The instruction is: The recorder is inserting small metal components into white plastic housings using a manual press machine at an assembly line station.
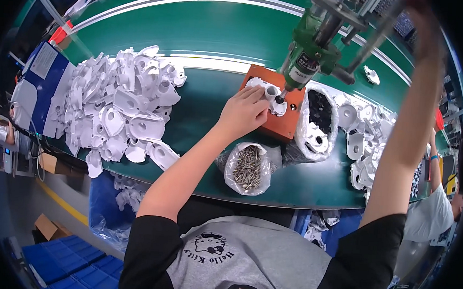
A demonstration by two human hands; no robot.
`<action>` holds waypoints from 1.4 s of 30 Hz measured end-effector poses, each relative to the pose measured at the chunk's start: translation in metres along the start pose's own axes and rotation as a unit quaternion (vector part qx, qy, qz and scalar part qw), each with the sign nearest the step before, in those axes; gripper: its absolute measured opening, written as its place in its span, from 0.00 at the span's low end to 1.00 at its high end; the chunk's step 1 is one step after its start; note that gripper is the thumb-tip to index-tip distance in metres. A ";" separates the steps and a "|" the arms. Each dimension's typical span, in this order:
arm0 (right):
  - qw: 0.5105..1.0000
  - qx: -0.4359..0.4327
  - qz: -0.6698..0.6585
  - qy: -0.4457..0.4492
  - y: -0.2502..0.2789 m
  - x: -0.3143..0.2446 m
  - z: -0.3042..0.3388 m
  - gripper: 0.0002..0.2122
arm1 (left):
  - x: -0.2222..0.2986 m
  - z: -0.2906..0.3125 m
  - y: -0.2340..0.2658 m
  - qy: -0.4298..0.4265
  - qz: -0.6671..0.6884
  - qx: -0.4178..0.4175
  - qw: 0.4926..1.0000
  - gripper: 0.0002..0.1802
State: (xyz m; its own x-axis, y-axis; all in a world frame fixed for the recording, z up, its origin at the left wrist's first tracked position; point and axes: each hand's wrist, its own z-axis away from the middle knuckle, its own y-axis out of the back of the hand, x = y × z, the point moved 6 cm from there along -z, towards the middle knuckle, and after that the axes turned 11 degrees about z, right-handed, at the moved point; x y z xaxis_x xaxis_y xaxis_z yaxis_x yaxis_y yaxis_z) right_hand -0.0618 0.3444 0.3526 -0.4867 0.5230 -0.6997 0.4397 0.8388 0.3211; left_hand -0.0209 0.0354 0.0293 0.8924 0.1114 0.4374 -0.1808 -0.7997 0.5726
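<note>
My left hand [245, 111] presses and holds a white plastic part [271, 92] on an orange fixture block [278, 127], its fingers bent over the part's left side. The dark tip of a green press tool [305, 57] comes down onto the part beside my fingertips. My right arm reaches up to the far right, where my right hand [424, 18], dark and blurred, closes around the end of the metal press lever [372, 39]. The finger detail of that hand is hard to see.
A heap of white plastic parts [123, 105] covers the bench's left side; another pile [365, 130] lies right. An open bag of screws [247, 169] stands near the front edge. Beside the fixture is a bag of black pieces [321, 110] with a white part on top.
</note>
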 end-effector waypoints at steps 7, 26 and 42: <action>0.755 -0.572 0.268 0.179 -0.194 -0.123 0.343 0.11 | 0.009 -0.004 0.003 -0.031 -0.003 0.003 1.000 0.05; 0.975 0.034 -0.104 -0.192 -0.054 0.073 0.175 0.28 | -0.030 -0.070 0.007 0.064 -0.049 -0.241 0.967 0.25; 0.738 -0.074 0.652 -0.160 0.007 0.149 0.332 0.09 | -0.060 -0.018 0.127 0.374 -0.090 -0.253 0.887 0.23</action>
State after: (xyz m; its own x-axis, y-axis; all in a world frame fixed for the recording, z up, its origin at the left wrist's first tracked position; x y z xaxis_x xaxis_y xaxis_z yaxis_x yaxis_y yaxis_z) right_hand 0.1192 0.3781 0.0388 0.4899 0.8573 0.1582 0.2786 -0.3259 0.9034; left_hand -0.1044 -0.0627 0.0883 0.4352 0.7231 0.5364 -0.3947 -0.3823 0.8355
